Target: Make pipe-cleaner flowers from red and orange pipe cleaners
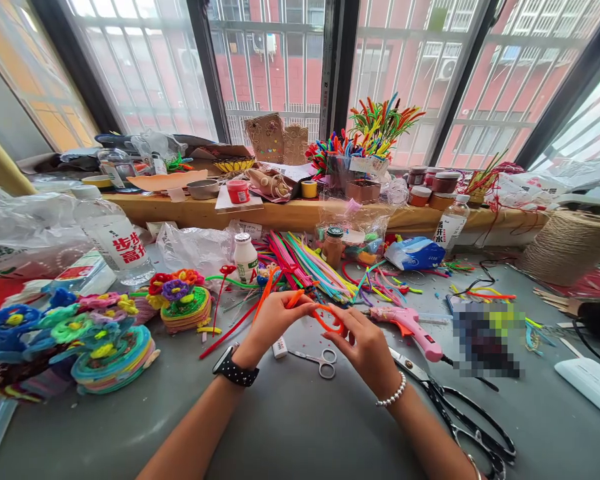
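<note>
At far left on the gray counter (300, 433), one clear plastic bag (10, 230), then one white-capped water bottle (113, 243), upright. In front, one cluster of blue, green and pink fuzzy flowers (15, 320), beside one stack of pastel discs (113, 367). Farther right, one smaller flower-topped stack (185, 313); then one white drink bottle (245, 260), upright.

Next, left hand (275, 320): wears one black watch (240, 371); thumb and forefinger together, clamped on an orange pipe cleaner (295, 299). Located above the counter, spanning from hand to hand, looped near the right fingers. Below and near, crowding the space: one white eraser (279, 348) and one pair of small scissors (316, 360). Behind, a heap of loose pipe cleaners (315, 263), too tangled to count, with one dark-lidded jar (333, 247) beside.

Then right hand (367, 340): wears one beaded bracelet (394, 393); fingers clamped on the loop. Just to the right, one pink glue gun (410, 327); beside the forearm, one pair of large black-handled scissors (433, 390). Farther back, one blue packet (415, 253) and a second water bottle (451, 227), upright. At far right, one large twine spool (570, 243). Counted: two pairs of scissors, two water bottles.
</note>
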`<state>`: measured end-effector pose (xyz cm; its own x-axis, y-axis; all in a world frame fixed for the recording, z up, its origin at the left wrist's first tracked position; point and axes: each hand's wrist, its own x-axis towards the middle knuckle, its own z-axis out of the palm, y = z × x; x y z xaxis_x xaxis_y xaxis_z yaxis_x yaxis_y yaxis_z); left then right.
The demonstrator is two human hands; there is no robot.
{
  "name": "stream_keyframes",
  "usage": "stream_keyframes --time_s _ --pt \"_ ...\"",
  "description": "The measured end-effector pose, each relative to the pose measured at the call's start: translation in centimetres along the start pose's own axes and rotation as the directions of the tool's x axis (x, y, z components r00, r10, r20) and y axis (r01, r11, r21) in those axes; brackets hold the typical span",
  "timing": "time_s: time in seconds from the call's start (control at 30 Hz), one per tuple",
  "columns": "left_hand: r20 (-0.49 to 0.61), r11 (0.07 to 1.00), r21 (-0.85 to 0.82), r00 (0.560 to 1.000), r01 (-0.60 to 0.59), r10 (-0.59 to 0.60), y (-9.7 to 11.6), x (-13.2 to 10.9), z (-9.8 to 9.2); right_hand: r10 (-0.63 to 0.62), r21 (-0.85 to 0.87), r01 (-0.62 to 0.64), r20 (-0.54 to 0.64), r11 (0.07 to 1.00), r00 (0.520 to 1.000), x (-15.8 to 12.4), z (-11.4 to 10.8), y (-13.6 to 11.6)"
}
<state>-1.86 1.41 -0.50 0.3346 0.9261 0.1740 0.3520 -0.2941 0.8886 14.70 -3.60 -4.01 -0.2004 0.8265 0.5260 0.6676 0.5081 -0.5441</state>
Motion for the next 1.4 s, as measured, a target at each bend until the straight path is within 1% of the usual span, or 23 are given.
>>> stream_keyframes --time_s 0.13,0.27,0.43,0.5,0.57,0.67,0.77,0.83,0.9,0.97,1.0,1.03,1.1,1.17,1.23,1.27,1.33,1.4 --pt "0.049 0.999 -0.022 0.998 0.031 -0.03 0.1 0.0 0.0 -0.018 -0.092 0.016 -0.019 0.996 1.0 -0.1 0.2 0.4" --pt "0.095 0.998 -0.025 0.994 0.053 -0.05 0.2 0.0 -0.1 -0.003 -0.145 0.002 -0.003 0.989 1.0 -0.1 0.2 0.7" --pt "0.027 0.994 0.018 0.994 0.105 -0.106 0.2 0.2 -0.5 0.007 -0.15 -0.011 -0.031 0.989 0.999 -0.1 0.2 0.9" --pt "0.039 0.996 0.019 0.996 0.085 -0.086 0.2 0.2 -0.6 0.001 -0.139 -0.007 -0.042 0.99 0.999 -0.1 0.2 0.9" --pt "0.083 0.998 0.028 0.995 0.059 -0.061 0.0 0.3 -0.6 0.0 -0.133 -0.005 -0.041 0.991 0.999 -0.1 0.3 0.9" --pt "0.136 0.996 0.093 0.99 0.012 -0.025 -0.2 0.2 -0.4 0.011 -0.128 -0.016 -0.039 0.992 0.999 -0.1 0.4 0.8" --pt "0.136 0.978 0.203 0.99 -0.055 0.027 -0.3 0.1 -0.1 0.014 -0.114 -0.016 -0.024 0.993 1.0 -0.2 0.4 0.9" --pt "0.13 0.964 0.256 0.991 -0.077 0.044 -0.4 0.1 0.0 0.014 -0.089 -0.015 -0.015 0.996 1.0 -0.2 0.4 0.8" --pt "0.144 0.956 0.281 0.989 -0.086 0.047 -0.6 0.2 -0.1 0.038 -0.033 -0.039 -0.028 0.999 0.999 -0.1 0.3 0.8" --pt "0.184 0.957 0.274 0.982 -0.093 0.042 -0.7 0.2 -0.1 0.121 0.101 -0.115 -0.055 0.988 0.991 0.0 0.2 0.7" --pt "0.207 0.96 0.264 0.977 -0.096 0.041 -0.7 0.2 -0.1 0.189 0.203 -0.173 -0.06 0.964 0.98 0.1 0.2 0.7" --pt "0.227 0.962 0.255 0.973 -0.097 0.038 -0.7 0.2 -0.1 0.262 0.32 -0.233 -0.051 0.919 0.964 0.2 0.1 0.7" --pt "0.252 0.965 0.247 0.967 -0.09 0.025 -0.5 0.0 0.1 0.391 0.541 -0.324 -0.01 0.776 0.92 0.4 0.1 0.7" --pt "0.258 0.966 0.247 0.966 -0.079 0.013 -0.4 -0.1 0.4 0.471 0.686 -0.353 0.017 0.636 0.882 0.5 0.2 0.9" --pt "0.263 0.967 0.243 0.965 -0.071 0.005 -0.5 -0.2 0.7 0.524 0.76 -0.35 0.015 0.547 0.851 0.5 0.2 1.1" --pt "0.262 0.968 0.24 0.965 -0.071 0.006 -0.5 -0.2 0.8 0.545 0.78 -0.349 0.012 0.519 0.838 0.5 0.2 1.2" --pt "0.248 0.967 0.244 0.969 -0.078 0.016 -0.7 -0.2 1.0 0.569 0.797 -0.348 0.007 0.493 0.822 0.6 0.1 1.3" --pt "0.231 0.967 0.239 0.972 -0.092 0.036 -0.7 -0.2 1.2 0.572 0.79 -0.342 -0.013 0.509 0.82 0.6 0.0 1.3"
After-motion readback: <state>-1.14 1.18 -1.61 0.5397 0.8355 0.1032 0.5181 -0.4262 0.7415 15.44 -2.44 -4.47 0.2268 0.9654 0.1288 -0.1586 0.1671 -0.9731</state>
